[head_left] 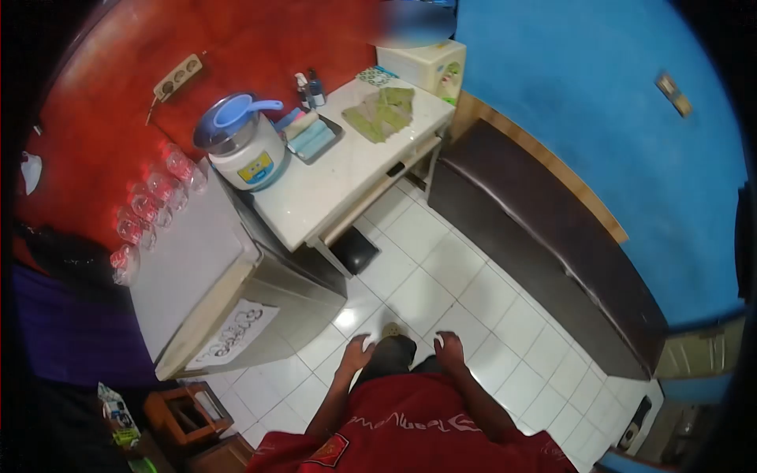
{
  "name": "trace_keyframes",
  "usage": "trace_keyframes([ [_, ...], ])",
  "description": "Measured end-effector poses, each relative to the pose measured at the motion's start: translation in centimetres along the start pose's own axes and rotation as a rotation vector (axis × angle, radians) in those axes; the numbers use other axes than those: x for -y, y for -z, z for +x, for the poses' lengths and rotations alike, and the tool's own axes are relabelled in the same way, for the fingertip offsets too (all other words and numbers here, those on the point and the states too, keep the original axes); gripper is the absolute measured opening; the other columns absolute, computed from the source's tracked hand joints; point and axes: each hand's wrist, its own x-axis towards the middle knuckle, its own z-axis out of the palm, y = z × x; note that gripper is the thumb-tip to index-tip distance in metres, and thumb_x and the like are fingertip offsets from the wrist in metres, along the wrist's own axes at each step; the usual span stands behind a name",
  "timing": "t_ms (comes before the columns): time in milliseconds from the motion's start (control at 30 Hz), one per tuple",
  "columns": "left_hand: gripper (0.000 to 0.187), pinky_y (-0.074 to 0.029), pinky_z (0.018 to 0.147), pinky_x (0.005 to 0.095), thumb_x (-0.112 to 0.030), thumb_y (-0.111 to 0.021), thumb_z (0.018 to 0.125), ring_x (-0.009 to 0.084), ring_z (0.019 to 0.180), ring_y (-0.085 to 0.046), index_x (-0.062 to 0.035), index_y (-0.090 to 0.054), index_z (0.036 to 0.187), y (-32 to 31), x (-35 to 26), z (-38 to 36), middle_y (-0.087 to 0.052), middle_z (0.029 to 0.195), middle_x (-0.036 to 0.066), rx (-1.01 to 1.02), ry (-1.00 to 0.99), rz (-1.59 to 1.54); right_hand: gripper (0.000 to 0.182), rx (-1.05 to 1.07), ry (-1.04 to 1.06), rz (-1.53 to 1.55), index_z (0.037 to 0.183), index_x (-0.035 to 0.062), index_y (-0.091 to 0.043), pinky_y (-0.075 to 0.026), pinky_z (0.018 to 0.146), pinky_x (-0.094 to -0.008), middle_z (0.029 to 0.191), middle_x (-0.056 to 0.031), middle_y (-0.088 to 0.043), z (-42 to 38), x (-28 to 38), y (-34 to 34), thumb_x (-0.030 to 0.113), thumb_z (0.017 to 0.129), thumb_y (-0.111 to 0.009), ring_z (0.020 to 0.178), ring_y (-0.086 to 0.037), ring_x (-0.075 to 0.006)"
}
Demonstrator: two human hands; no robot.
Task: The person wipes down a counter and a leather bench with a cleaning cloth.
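Note:
My left hand [357,352] hangs in front of my body, fingers loosely bent and apart, with nothing in it. On the other side of my knees my right hand [449,351] is held the same way, open and holding nothing. Both are above the tiled floor [426,296], short of the white table [339,185]. On that table lie a crumpled green cloth [380,114] and a dark tray [335,143] with rolled cloths [309,140]. A white round container [248,158] stands at its left end, with a blue long-handled scoop [240,114] on top.
At left stands a fridge [292,315] with several bottles [165,189] on it. A dark padded bench [552,236] runs along the blue wall. Two pump bottles [311,89] and a cream box [426,67] are at the table's back. A wooden stool [185,414] is lower left.

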Motion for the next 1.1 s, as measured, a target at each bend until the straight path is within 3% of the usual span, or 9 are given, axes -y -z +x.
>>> trace_keyframes([
  [67, 0.040, -0.045, 0.097, 0.0394, -0.023, -0.063, 0.086, 0.0363, 0.112, -0.057, -0.0005, -0.059, 0.118, 2.4, -5.2, 6.7, -0.061, 0.118, 0.022, -0.106, -0.061, -0.029, 0.020, -0.040, 0.122, 0.033, 0.100, 0.0031, -0.065, -0.048, 0.085, -0.0443, 0.099, -0.0184, -0.065, 8.7, 3.3, 0.9, 0.014, 0.084, -0.062, 0.095, -0.060, -0.0372],
  [233, 0.034, -0.043, 0.099, 0.0413, -0.017, -0.063, 0.086, 0.0403, 0.117, -0.052, -0.0012, -0.058, 0.116, 7.8, -15.7, 22.2, -0.055, 0.126, 0.023, -0.248, -0.152, -0.067, 0.017, -0.192, 0.033, 0.100, 0.099, 0.0015, -0.065, -0.048, 0.085, -0.0440, 0.100, -0.0196, -0.064, 29.4, 7.2, -0.1, 0.011, 0.085, -0.061, 0.094, -0.059, -0.0380],
  [333, 0.032, -0.043, 0.099, 0.0412, -0.012, -0.061, 0.087, 0.0397, 0.118, -0.052, -0.0004, -0.058, 0.116, 10.4, -20.2, 30.8, -0.053, 0.129, 0.024, -0.381, -0.139, -0.096, 0.031, -0.184, 0.072, 0.036, 0.113, -0.0012, -0.060, -0.045, 0.091, -0.0428, 0.111, -0.0218, -0.059, 40.7, 6.2, -3.5, 0.013, 0.086, -0.061, 0.106, -0.054, -0.0390],
  [467, 0.032, -0.044, 0.097, 0.0407, -0.004, -0.059, 0.086, 0.0418, 0.120, -0.050, -0.0003, -0.057, 0.117, 11.7, -22.0, 43.6, -0.051, 0.130, 0.026, -0.548, -0.089, -0.003, 0.053, -0.253, 0.227, -0.134, 0.120, -0.0026, -0.055, -0.042, 0.091, -0.0513, 0.117, -0.0246, -0.054, 54.9, 5.4, -8.8, 0.034, 0.083, -0.066, 0.107, -0.050, -0.0439],
  [500, 0.033, -0.044, 0.098, 0.0406, -0.003, -0.059, 0.085, 0.0414, 0.121, -0.050, -0.0007, -0.057, 0.117, 11.6, -21.9, 47.4, -0.050, 0.131, 0.025, -0.552, -0.085, -0.026, 0.064, -0.003, 0.161, -0.046, 0.124, 0.0021, -0.055, -0.041, 0.088, -0.0520, 0.122, -0.0254, -0.051, 57.4, 5.2, -9.5, 0.048, 0.080, -0.066, 0.107, -0.048, -0.0453],
  [533, 0.034, -0.043, 0.098, 0.0406, -0.001, -0.059, 0.083, 0.0410, 0.122, -0.049, -0.0011, -0.058, 0.117, 11.6, -21.7, 49.3, -0.050, 0.132, 0.024, -0.523, -0.052, -0.038, 0.065, -0.098, 0.289, -0.303, 0.129, 0.0028, -0.051, -0.041, 0.091, -0.0480, 0.125, -0.0193, -0.050, 59.0, 5.3, -10.7, 0.049, 0.083, -0.060, 0.109, -0.048, -0.0394],
  [667, 0.040, -0.043, 0.101, 0.0402, 0.002, -0.061, 0.080, 0.0395, 0.126, -0.046, -0.0001, -0.056, 0.120, 14.2, -24.7, 58.4, -0.041, 0.140, 0.026, -0.451, 0.008, 0.115, 0.064, 0.084, 0.268, -0.141, 0.129, 0.0038, -0.051, -0.041, 0.092, -0.0474, 0.125, -0.0182, -0.051, 62.6, 6.9, -11.1, 0.049, 0.085, -0.058, 0.110, -0.049, -0.0380],
  [833, 0.054, -0.022, 0.111, 0.0540, -0.017, -0.062, 0.083, 0.0431, 0.137, -0.028, -0.0015, -0.047, 0.133, 14.8, -23.1, 66.5, -0.033, 0.146, 0.027, -0.415, 0.145, 0.231, 0.061, 0.242, 0.245, -0.023, 0.129, 0.0050, -0.051, -0.041, 0.093, -0.0465, 0.126, -0.0167, -0.051, 62.3, 6.5, -9.2, 0.048, 0.086, -0.056, 0.111, -0.049, -0.0361],
  [1100, 0.060, -0.025, 0.109, 0.0545, -0.026, -0.062, 0.077, 0.0375, 0.134, -0.035, -0.0100, -0.051, 0.133, 13.6, -20.7, 66.5, -0.039, 0.145, 0.018, -0.432, 0.230, 0.338, 0.058, 0.395, 0.282, 0.019, 0.130, 0.0069, -0.050, -0.041, 0.095, -0.0452, 0.127, -0.0144, -0.052, 65.4, 4.7, -6.6, 0.047, 0.089, -0.053, 0.112, -0.049, -0.0333],
])
